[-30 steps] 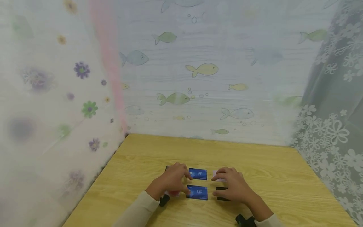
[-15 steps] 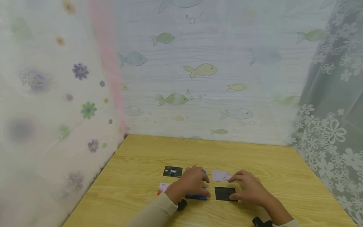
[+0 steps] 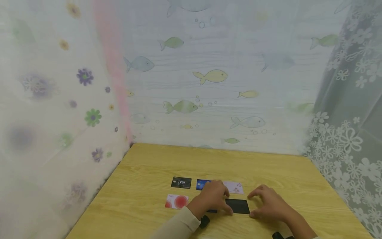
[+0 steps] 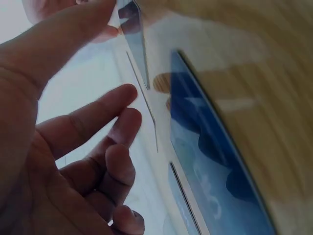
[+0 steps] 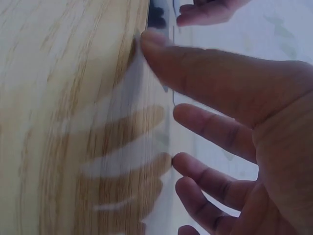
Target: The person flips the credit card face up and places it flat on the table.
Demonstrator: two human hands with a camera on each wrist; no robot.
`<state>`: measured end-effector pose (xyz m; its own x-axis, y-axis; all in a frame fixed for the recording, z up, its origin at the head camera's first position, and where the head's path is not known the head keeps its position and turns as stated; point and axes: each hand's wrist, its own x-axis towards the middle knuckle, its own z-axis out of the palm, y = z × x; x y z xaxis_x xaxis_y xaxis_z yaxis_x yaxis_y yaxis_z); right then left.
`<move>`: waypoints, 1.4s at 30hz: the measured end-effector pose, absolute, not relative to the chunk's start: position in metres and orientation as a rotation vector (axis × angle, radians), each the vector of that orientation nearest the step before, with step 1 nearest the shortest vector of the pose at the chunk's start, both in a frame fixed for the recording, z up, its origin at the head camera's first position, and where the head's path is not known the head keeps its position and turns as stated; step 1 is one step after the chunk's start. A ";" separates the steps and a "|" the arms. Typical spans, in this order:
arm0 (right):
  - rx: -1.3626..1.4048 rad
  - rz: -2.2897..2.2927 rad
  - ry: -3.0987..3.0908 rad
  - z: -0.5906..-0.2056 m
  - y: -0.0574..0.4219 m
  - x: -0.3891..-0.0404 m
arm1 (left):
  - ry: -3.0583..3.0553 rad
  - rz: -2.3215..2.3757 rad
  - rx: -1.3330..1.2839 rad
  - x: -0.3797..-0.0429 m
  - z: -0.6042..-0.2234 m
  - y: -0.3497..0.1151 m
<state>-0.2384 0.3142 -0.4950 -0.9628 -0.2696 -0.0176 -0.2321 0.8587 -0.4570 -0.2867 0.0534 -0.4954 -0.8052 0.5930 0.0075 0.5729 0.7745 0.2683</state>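
Six-card layout in two rows: a plain black card (image 3: 238, 206) lies flat between my hands in the near row, a pale pink card (image 3: 235, 188) behind it. My left hand (image 3: 212, 198) arches over the blue cards, its thumb tip at the black card's left edge and its index near the pink card. Under it the far blue card (image 3: 202, 184) shows partly; the near blue card (image 3: 212, 211) is mostly hidden. My right hand (image 3: 270, 204) has its fingers spread, thumb tip at the black card's right corner. In the left wrist view a blue card (image 4: 215, 161) lies beside the loosely bent fingers.
A black card marked Vip (image 3: 181, 182) and a white card with red circles (image 3: 180, 201) lie at the left of the rows. The wooden table (image 3: 143, 166) meets a fish-print curtain (image 3: 215, 109) behind and a flowered curtain (image 3: 59, 132) at left.
Both hands have moved right along the rows. The left hand has gone from the leftmost cards to over the blue ones; the right has come off the pink and black cards. The cards stay put.
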 end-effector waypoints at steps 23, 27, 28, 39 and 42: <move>-0.550 -0.743 2.855 -0.482 0.309 -0.245 | 2.790 0.523 0.807 -0.290 -0.494 0.061; -0.575 -0.757 2.846 -0.482 0.308 -0.245 | 2.799 0.501 0.806 -0.290 -0.493 0.061; -0.579 -0.758 2.847 -0.483 0.308 -0.245 | 2.804 0.487 0.808 -0.289 -0.493 0.061; -0.525 -0.753 2.863 -0.488 0.308 -0.244 | 2.864 0.449 0.820 -0.282 -0.495 0.061; -0.531 -0.760 2.864 -0.488 0.309 -0.244 | 2.890 0.445 0.839 -0.282 -0.498 0.059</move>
<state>-0.2437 0.3087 -0.4881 -0.9294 -0.3674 -0.0357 -0.3014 0.8111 -0.5013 -0.2819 0.0588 -0.4977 -0.8432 0.5374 -0.0138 0.5083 0.8055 0.3047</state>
